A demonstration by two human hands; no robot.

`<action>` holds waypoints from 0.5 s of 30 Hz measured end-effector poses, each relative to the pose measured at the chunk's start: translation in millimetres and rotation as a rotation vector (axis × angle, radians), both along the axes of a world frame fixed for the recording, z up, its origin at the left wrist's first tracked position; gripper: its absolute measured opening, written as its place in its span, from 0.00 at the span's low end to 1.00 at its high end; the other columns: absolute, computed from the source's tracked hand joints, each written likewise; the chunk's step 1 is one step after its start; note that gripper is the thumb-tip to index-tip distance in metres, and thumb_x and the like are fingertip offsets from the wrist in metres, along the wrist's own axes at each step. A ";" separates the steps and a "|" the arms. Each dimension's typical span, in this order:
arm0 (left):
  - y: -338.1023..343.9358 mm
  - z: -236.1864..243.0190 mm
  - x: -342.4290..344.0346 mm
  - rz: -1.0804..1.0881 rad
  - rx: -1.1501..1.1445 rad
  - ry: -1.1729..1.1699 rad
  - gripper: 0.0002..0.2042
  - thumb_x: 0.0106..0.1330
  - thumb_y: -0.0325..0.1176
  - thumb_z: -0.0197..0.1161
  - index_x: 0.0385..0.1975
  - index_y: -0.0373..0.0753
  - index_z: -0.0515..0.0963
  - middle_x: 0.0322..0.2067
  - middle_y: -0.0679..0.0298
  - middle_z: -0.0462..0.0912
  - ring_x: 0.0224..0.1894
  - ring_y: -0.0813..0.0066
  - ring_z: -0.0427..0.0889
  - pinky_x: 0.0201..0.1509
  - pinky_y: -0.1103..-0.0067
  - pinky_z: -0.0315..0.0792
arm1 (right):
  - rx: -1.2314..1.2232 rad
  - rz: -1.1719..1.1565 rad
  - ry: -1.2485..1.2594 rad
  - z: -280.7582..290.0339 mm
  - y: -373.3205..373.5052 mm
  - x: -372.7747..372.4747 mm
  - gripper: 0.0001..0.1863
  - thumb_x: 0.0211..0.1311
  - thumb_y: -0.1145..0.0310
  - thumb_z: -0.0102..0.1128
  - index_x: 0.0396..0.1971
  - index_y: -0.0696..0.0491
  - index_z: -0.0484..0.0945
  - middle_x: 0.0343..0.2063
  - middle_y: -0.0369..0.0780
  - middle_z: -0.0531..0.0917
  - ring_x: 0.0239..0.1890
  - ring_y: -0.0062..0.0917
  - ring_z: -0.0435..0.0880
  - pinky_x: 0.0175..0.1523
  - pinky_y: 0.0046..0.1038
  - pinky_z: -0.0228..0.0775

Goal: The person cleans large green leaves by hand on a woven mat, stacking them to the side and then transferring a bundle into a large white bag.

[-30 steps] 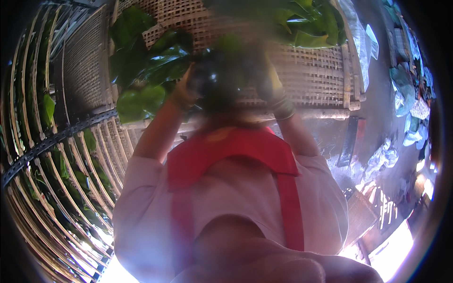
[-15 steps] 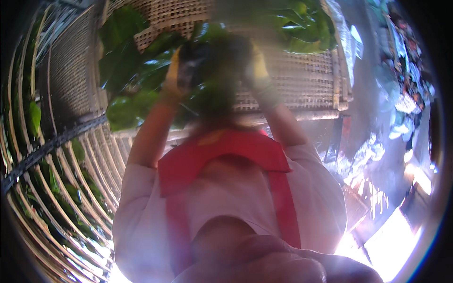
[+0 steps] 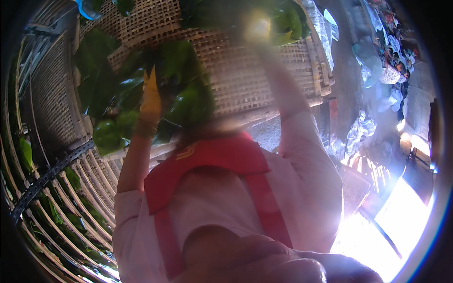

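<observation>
My left hand (image 3: 151,94), in a yellow and dark glove, is at a bunch of broad, glossy green leaves (image 3: 186,94). The hand seems closed on the bunch's left side; its fingertips are hidden by dark leaf. Farther off to the right, my gloved right hand (image 3: 258,29) reaches a second heap of green leaves (image 3: 290,21). Motion and glare smear that hand, so its fingers cannot be made out. Both heaps lie on a woven bamboo tray (image 3: 264,70). More large leaves (image 3: 96,70) rest on the tray left of my left hand.
A bamboo slatted rack (image 3: 89,193) with leaves stands at the left, beside a dark perforated metal bar (image 3: 52,174). A second woven panel (image 3: 54,94) leans behind it. Clear plastic sheeting (image 3: 361,129) and assorted items lie at the right. A blue object (image 3: 87,9) shows at the top left.
My right hand has left the leaf bunch between both hands and moved up and right to the far heap. The left hand has stayed at the bunch. The view has shifted slightly.
</observation>
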State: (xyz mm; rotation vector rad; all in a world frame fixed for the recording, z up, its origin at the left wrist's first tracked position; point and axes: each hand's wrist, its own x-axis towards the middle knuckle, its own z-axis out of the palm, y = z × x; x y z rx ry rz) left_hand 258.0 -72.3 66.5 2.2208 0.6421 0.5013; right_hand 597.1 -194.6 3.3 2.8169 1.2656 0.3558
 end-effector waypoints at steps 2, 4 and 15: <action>-1.4 1.2 -6.4 -0.019 -0.066 -0.007 0.26 0.58 0.27 0.63 0.57 0.33 0.63 0.50 0.55 0.73 0.47 0.67 0.77 0.57 0.73 0.68 | 0.238 0.090 -0.013 5.6 7.5 13.6 0.15 0.56 0.63 0.49 0.41 0.45 0.80 0.47 0.44 0.79 0.48 0.36 0.77 0.54 0.38 0.64; -5.9 -0.4 -14.3 -0.023 -0.040 -0.002 0.26 0.58 0.27 0.63 0.57 0.33 0.63 0.51 0.55 0.73 0.48 0.67 0.77 0.59 0.72 0.66 | 0.308 0.091 0.206 21.5 2.9 7.3 0.13 0.59 0.62 0.50 0.40 0.46 0.80 0.40 0.43 0.82 0.40 0.36 0.80 0.47 0.38 0.69; -38.6 30.2 -28.7 -0.340 -0.673 -0.407 0.37 0.57 0.50 0.63 0.61 0.32 0.59 0.56 0.56 0.68 0.58 0.67 0.69 0.65 0.72 0.59 | 1.500 0.335 1.856 88.1 -23.8 -67.7 0.11 0.61 0.78 0.48 0.42 0.58 0.75 0.35 0.40 0.81 0.32 0.24 0.80 0.38 0.23 0.76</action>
